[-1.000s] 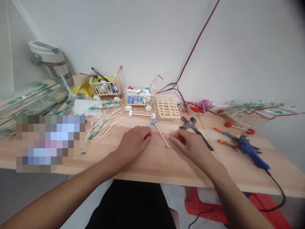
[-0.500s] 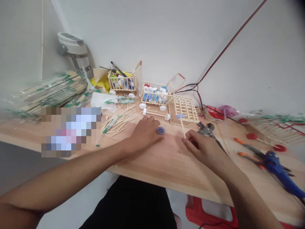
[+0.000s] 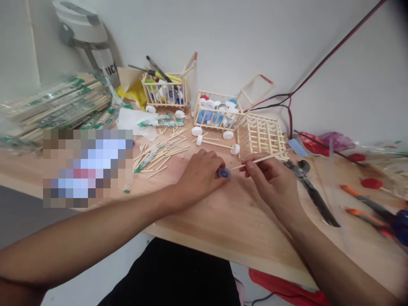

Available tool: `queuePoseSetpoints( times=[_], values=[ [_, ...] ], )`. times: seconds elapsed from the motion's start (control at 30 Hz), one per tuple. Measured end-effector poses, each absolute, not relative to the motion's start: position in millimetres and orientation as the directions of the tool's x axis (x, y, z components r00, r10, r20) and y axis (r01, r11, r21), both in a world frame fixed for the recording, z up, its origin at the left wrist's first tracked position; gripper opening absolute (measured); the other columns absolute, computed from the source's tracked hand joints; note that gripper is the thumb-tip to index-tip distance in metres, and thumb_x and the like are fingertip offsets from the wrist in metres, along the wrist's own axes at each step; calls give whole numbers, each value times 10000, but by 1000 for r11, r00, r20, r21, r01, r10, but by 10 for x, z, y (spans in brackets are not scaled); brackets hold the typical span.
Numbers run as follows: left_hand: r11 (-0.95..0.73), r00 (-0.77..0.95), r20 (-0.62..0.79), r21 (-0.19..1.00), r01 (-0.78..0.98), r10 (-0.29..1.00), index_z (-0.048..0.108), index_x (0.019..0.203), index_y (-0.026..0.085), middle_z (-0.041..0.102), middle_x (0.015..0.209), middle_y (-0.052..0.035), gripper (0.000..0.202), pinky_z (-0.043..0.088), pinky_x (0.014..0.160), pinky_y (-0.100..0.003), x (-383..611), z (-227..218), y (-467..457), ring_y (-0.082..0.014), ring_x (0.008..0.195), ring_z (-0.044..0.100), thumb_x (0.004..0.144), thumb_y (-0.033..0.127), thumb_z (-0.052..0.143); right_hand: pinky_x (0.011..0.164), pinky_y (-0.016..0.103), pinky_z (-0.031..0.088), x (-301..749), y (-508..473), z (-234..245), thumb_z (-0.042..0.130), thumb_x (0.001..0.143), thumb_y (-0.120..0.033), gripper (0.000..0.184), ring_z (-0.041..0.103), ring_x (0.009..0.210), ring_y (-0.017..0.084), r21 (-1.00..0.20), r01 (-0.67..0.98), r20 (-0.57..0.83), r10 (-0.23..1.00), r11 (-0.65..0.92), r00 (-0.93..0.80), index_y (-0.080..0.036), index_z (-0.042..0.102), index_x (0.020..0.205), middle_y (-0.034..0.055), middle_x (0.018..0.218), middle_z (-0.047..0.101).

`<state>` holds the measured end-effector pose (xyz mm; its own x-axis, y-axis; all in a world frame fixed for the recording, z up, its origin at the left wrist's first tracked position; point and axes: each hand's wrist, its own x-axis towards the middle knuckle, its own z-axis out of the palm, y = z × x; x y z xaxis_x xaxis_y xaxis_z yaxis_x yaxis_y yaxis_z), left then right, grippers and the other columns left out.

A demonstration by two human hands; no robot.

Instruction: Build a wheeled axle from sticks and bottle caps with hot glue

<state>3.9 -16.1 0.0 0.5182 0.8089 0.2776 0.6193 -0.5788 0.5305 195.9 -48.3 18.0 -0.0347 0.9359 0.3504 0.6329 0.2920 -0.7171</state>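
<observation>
Stick [image 3: 260,160], one, in right hand [image 3: 269,182]

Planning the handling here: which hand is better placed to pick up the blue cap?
Left, probably: the left hand is right at the blue cap, while the right hand is busy holding a wooden stick.

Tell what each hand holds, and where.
The right hand pinches a wooden stick mid-length; the left hand lies against a blue cap, not clearly holding it.

Two hands [image 3: 199,180] [image 3: 269,182], one stick [image 3: 264,159], one blue cap [image 3: 224,172].
</observation>
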Motion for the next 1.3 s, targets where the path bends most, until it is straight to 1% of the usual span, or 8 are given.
queuePoseSetpoints(
  times=[0.2, 0.33, 0.43, 0.53, 0.67, 0.77, 0.93, 1.3],
  values=[
    [-576, 539, 239, 517, 634, 808, 649, 912, 175, 617, 946, -54, 178, 401, 819, -344, 71, 17, -174, -220, 924, 505, 881, 335, 575, 556, 253, 452, 1946, -483, 72, 547, 919, -363, 177, 644, 670, 153, -627, 722, 353, 933, 294, -73, -203, 623, 912, 39, 822, 704],
    [-578, 542, 232, 489, 653, 808, 636, 913, 168, 620, 973, -59, 156, 403, 820, -352, 112, 15, -173, -230, 940, 504, 872, 306, 577, 565, 256, 462, 1926, -466, 53, 554, 915, -365, 186, 654, 674, 155, -608, 737, 352, 932, 295, -84, -196, 631, 912, 43, 837, 712],
    [-583, 541, 240, 479, 656, 806, 622, 921, 161, 622, 984, -62, 142, 408, 812, -353, 121, 6, -173, -232, 944, 506, 857, 282, 585, 541, 247, 450, 1934, -466, 69, 554, 914, -356, 176, 649, 648, 149, -545, 781, 380, 920, 306, -95, -203, 642, 921, 30, 794, 705],
    [-582, 535, 253, 504, 639, 806, 609, 928, 162, 632, 975, -56, 125, 415, 807, -345, 113, 15, -179, -224, 928, 509, 845, 253, 589, 505, 239, 427, 1945, -475, 90, 565, 907, -340, 159, 639, 609, 142, -480, 813, 421, 899, 330, -117, -204, 648, 908, 22, 765, 701],
    [-567, 526, 258, 568, 596, 811, 607, 903, 160, 647, 918, -42, 90, 425, 773, -323, 107, 44, -192, -207, 879, 508, 827, 207, 592, 489, 231, 406, 1938, -485, 106, 575, 901, -310, 134, 620, 580, 126, -435, 823, 466, 874, 365, -141, -201, 648, 876, 19, 777, 705],
    [-560, 527, 254, 599, 572, 811, 613, 875, 163, 648, 891, -38, 66, 427, 771, -314, 109, 57, -199, -202, 871, 510, 822, 196, 592, 499, 231, 406, 1923, -493, 113, 575, 901, -289, 116, 604, 572, 118, -416, 824, 483, 861, 385, -159, -202, 647, 875, 15, 782, 703],
    [-570, 529, 271, 607, 554, 804, 618, 882, 153, 639, 897, -45, 82, 428, 786, -317, 113, 61, -196, -199, 879, 515, 808, 176, 595, 528, 235, 419, 1918, -509, 114, 578, 899, -276, 106, 575, 566, 110, -389, 830, 495, 851, 400, -178, -199, 650, 882, 16, 793, 701],
    [-570, 518, 298, 641, 514, 802, 609, 882, 153, 635, 886, -38, 113, 435, 778, -306, 120, 98, -215, -182, 874, 535, 772, 128, 602, 522, 232, 424, 1914, -518, 138, 569, 905, -277, 115, 558, 550, 100, -355, 844, 519, 836, 402, -180, -201, 640, 856, 10, 779, 685]
  ],
)
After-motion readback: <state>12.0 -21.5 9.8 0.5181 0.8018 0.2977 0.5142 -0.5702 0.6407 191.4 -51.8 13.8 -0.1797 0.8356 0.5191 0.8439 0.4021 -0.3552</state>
